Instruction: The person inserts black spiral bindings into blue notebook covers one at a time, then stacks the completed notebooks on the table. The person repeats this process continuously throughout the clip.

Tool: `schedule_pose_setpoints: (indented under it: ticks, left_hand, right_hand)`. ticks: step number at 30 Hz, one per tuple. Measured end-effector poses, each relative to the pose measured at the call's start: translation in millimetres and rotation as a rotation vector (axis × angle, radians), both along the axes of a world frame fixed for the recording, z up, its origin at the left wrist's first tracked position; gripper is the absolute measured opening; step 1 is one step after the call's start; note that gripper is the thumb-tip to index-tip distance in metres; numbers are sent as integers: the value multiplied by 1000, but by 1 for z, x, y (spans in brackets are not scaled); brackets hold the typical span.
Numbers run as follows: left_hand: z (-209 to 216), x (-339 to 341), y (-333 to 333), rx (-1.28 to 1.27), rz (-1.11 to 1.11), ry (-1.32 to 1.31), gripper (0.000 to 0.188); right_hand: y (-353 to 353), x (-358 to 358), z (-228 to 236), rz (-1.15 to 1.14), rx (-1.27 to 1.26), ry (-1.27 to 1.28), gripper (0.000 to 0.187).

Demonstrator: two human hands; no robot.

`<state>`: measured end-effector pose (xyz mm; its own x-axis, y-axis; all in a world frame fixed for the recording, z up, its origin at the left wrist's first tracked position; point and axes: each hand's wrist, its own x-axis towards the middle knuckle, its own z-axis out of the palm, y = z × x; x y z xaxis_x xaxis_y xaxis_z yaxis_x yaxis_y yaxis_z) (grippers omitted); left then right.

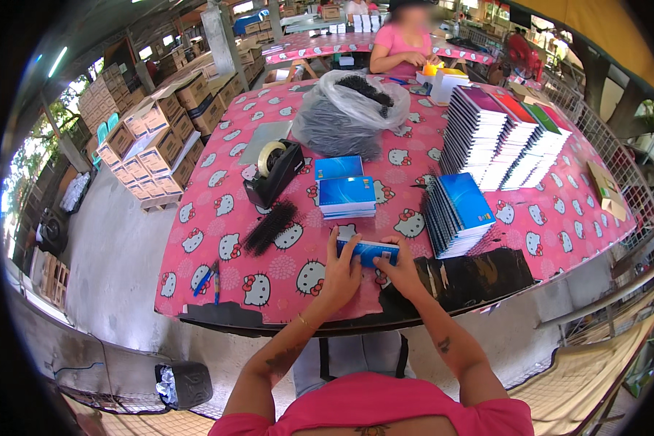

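Note:
Between my two hands, near the front edge of the table, is a small blue-covered notebook (370, 251) with holes along one edge. My left hand (341, 270) grips its left end and my right hand (400, 270) its right end, thumbs on the cover. Just beyond lies a stack of blue-covered pads (346, 195), with another blue stack (338, 167) behind it. A loose heap of black plastic binding coils (271, 227) is left of my hands. To their right stands a stack of coil-bound blue notebooks (458, 214).
A black tape dispenser (276, 176) and a plastic bag of black coils (349, 116) sit farther back. Tall notebook stacks (479, 138) rise at the right. Blue-handled pliers (205, 280) lie at left. A co-worker (403, 43) sits across the pink-covered table (229, 243).

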<state>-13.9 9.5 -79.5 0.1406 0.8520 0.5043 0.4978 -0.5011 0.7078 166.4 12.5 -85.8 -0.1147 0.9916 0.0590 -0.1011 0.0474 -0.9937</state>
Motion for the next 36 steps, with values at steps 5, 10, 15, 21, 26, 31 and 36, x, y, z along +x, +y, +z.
schedule_pose_setpoints:
  ticks: [5,10,15,21,26,31,36]
  left_hand:
    - [6,-18,-3,67,53,-61,47]
    - [20,-123,61,154,585,601,35]
    - [-9,-157,78,258,552,774,29]
    - [-11,-156,72,250,477,696,33]
    - [-7,-156,70,214,548,769,31]
    - [0,-157,73,370,577,752,28]
    - [19,-146,66,314,557,604,21]
  right_hand:
    - [0,10,-3,-57,117,-70,48]
    - [4,19,-3,-32,34,-35,34]
    - [9,14,5,106,20,163,25]
    - [6,10,9,216,41,-59,34]
    - [6,7,7,266,-78,-92,40]
    - [1,6,17,238,-66,-68,38]
    - [6,5,7,264,19,-99,38]
